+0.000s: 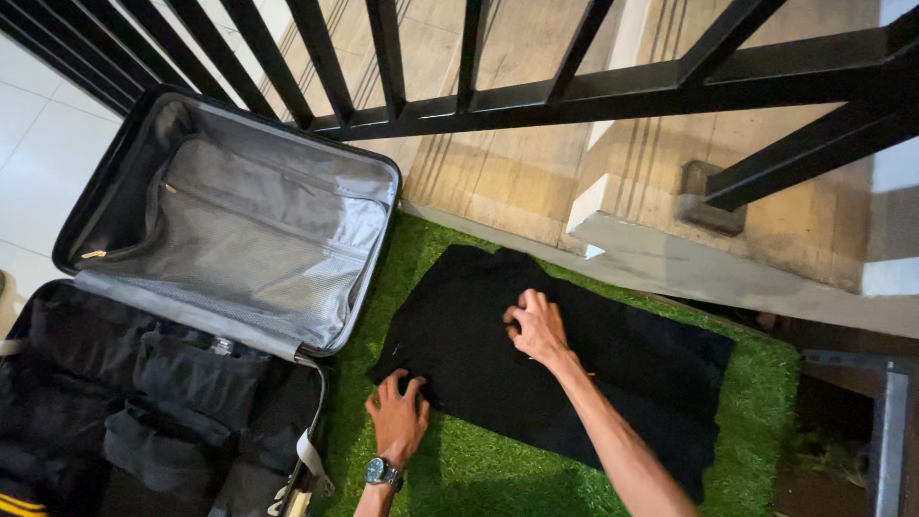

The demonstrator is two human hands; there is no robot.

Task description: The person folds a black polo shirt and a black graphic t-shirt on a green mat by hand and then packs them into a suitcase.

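Observation:
A black garment (632, 369) lies spread flat on a green artificial grass mat (756, 450). My left hand (397, 414), with a wristwatch on its wrist, presses on the garment's near left corner with curled fingers. My right hand (536, 324) rests on the middle of the garment, its fingers bent and pinching the cloth. An open suitcase (378, 182) lies just left of the mat, its grey-lined lid up and its lower half packed with dark clothes (182, 393).
A black metal railing (593, 91) runs across the top, above tiled steps. A white concrete ledge (670, 254) borders the mat's far edge. White floor tiles (33, 163) lie at the left. A dark metal frame (885, 421) stands at the right.

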